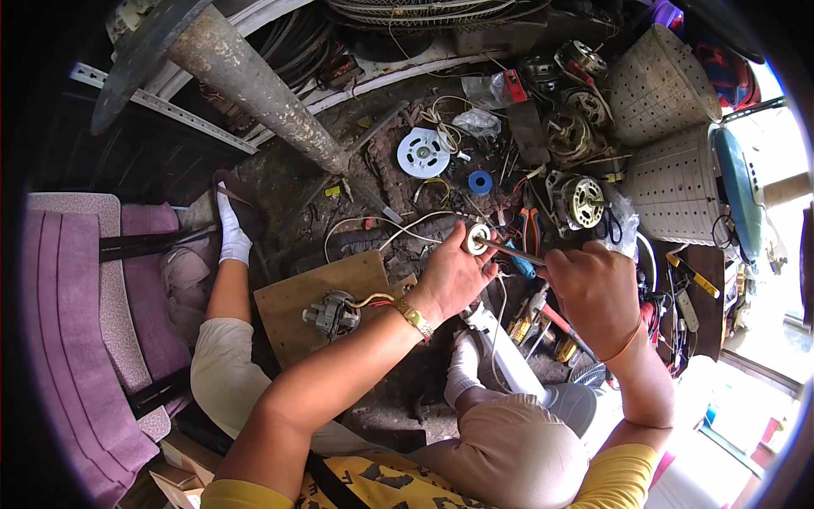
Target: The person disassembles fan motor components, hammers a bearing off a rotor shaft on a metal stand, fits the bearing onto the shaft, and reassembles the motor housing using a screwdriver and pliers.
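Observation:
Between the thumb and fingers of my left hand (448,278) is a small round cream-coloured part (473,243) with a darker centre. My right hand (593,293) is closed round a tool with a long thin metal shaft, which looks like a screwdriver (519,253); its handle is hidden in the fist. The shaft's tip meets the middle of the round part. Below my left wrist, a small electric motor (331,315) with yellow and red wires rests on a wooden board (280,299). Orange-handled pliers (531,229) lie just beyond my hands.
A white slotted disc (423,153) and a blue tape roll (480,182) lie on the cluttered ground ahead. Several motors, one with a brass-coloured face (587,204), stand at right beside perforated drums (670,191). A thick rusty post (263,93) rises at upper left.

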Demonstrator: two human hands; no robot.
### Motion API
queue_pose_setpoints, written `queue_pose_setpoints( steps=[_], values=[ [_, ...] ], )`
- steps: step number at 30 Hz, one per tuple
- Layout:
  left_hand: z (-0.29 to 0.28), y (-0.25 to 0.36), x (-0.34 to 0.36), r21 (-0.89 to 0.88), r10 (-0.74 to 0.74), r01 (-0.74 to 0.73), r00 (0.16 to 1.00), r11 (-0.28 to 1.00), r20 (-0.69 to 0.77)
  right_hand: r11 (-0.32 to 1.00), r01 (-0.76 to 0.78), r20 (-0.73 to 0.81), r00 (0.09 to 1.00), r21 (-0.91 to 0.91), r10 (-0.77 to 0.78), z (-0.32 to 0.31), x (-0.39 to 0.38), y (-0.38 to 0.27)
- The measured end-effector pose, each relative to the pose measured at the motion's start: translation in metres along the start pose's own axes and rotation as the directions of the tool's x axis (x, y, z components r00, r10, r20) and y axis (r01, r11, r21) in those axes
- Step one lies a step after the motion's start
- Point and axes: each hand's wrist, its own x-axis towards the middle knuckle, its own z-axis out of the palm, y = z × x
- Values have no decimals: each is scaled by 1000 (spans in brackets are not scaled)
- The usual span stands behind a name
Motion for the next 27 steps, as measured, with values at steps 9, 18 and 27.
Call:
queue_pose_setpoints(
  steps=[9,18,27],
  values=[
    [5,8,3,244,-48,86,986,966,-158,997,-8,-122,992,81,18,7,2,-4],
    [1,47,-11,552,277,-93,924,829,-261,840,-111,77,994,531,83,81,17,-1],
    [7,101,-21,858,36,340,924,384,-382,-175,-671,629,739,721,-240,175,109,-45]
  ],
)
